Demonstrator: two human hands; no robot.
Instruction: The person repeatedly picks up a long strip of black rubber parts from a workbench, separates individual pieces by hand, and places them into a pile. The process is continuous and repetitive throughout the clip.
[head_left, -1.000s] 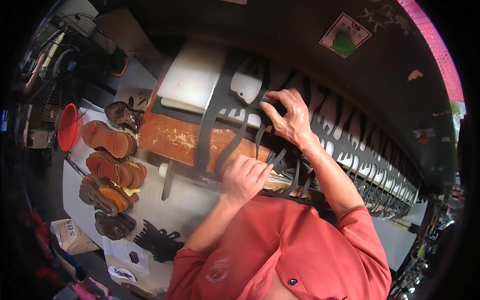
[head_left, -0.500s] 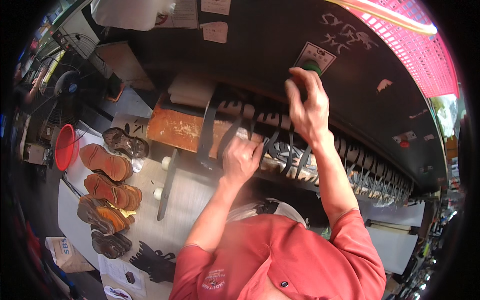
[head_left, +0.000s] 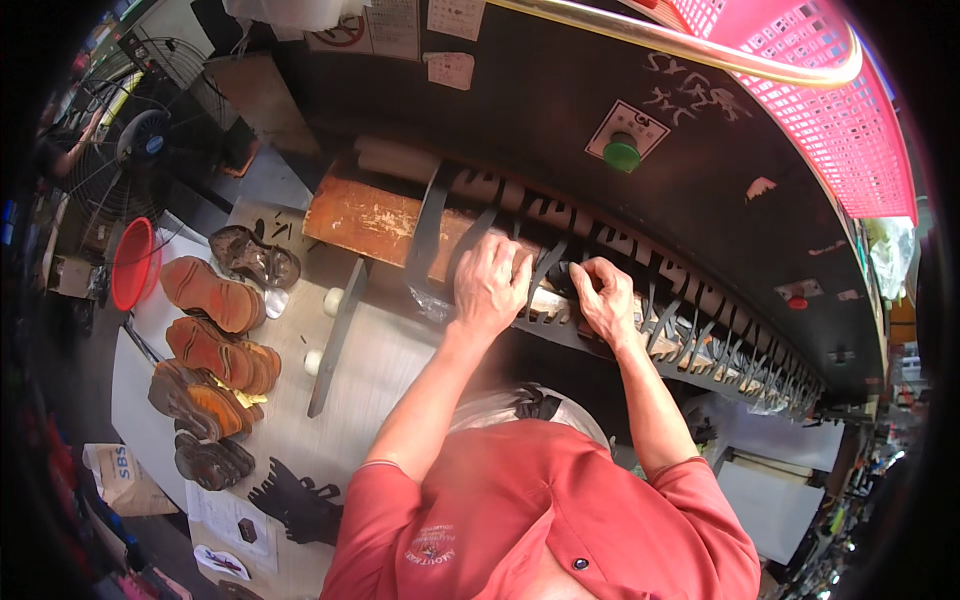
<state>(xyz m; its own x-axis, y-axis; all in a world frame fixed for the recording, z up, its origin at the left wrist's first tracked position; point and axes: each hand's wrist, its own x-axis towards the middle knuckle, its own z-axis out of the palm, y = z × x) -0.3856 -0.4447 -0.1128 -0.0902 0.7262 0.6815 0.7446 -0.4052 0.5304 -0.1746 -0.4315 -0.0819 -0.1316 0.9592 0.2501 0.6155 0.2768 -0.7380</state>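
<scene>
- Hands: 2. Left hand bent over the sheet, fingers loosely curled; right hand just to its right, thumb and forefinger drawn close together. Fingertips partly hidden, so can't tell whether either has hold of anything.
- Sheet: 1 long black cut-out sheet, under and between the hands, running on well past the right hand; many narrow strips.
- Handling: looks light, thin, floppy; narrow strips look easy to stretch or tear. Best hold: wide solid band just left of left hand.
- Board: 1 worn orange-brown board, left of left hand.
- Buttons: 2. Green button beyond right hand; red button well to its right.
- Rollers: 2 white rollers, left of left hand, over pale surface.
- Stacks: 3 orange-brown stacks, farther left of left hand.
- Basin: 1 red basin, far left of left hand.
- Basket: 1 pink basket, beyond right hand, rightward.
</scene>
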